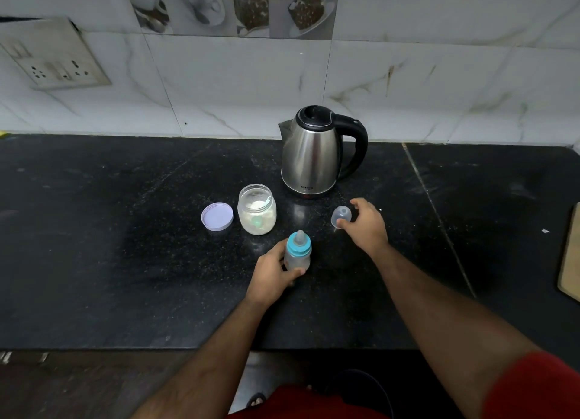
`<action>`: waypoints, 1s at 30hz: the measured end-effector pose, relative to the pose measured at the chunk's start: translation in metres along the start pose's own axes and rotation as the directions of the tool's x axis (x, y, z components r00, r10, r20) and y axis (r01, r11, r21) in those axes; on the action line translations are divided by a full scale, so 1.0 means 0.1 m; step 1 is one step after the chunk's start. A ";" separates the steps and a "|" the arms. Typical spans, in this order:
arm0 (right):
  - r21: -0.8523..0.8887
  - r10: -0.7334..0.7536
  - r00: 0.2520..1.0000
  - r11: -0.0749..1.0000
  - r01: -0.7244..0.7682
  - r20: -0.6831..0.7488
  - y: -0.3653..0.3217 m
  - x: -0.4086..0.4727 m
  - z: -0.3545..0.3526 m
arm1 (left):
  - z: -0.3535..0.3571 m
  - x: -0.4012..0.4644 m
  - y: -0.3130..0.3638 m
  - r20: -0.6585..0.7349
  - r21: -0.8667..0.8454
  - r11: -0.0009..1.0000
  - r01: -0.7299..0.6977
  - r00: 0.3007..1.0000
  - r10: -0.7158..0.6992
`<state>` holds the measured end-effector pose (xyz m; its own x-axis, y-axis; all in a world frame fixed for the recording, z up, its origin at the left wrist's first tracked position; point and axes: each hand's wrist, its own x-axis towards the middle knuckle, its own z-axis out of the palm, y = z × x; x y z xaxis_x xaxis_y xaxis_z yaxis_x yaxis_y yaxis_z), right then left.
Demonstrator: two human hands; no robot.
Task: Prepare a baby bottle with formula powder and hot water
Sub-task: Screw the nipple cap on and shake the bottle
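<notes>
My left hand (272,274) grips the baby bottle (297,251) upright mid-counter, toward the front edge. My right hand (367,223) pinches the clear cap (340,216) resting on the countertop (125,246). Just behind the bottle stand the open formula jar (257,209), its lid (217,216) and the kettle (315,152) near the back wall. A wooden board (570,255) lies at the right edge.

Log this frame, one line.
left hand: grips baby bottle | right hand: holds bottle cap | formula jar: open
</notes>
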<state>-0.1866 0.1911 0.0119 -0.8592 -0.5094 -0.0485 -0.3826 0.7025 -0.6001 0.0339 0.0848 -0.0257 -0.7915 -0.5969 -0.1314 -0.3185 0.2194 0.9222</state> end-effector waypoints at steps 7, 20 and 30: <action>-0.034 0.027 0.991 0.999 -0.023 0.132 0.02 0.20 0.07 | -0.03 0.01 0.01 -0.014 -0.002 1.000 0.012 1.000 -0.012; 0.288 -0.092 0.996 0.954 0.084 0.013 -0.23 -0.09 -0.08 | -0.04 0.01 0.04 -0.029 -0.007 1.000 0.021 0.999 -0.021; 0.532 -0.325 0.945 0.807 0.258 0.035 -0.52 -0.75 -0.30 | 0.01 0.02 0.06 -0.033 -0.045 0.999 0.022 0.999 -0.024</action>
<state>-0.1125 0.2072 0.0705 -0.6754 -0.7274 0.1210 -0.3491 0.1709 -0.9214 0.0300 0.0858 -0.0203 -0.7663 -0.6268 -0.1413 -0.3123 0.1712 0.9344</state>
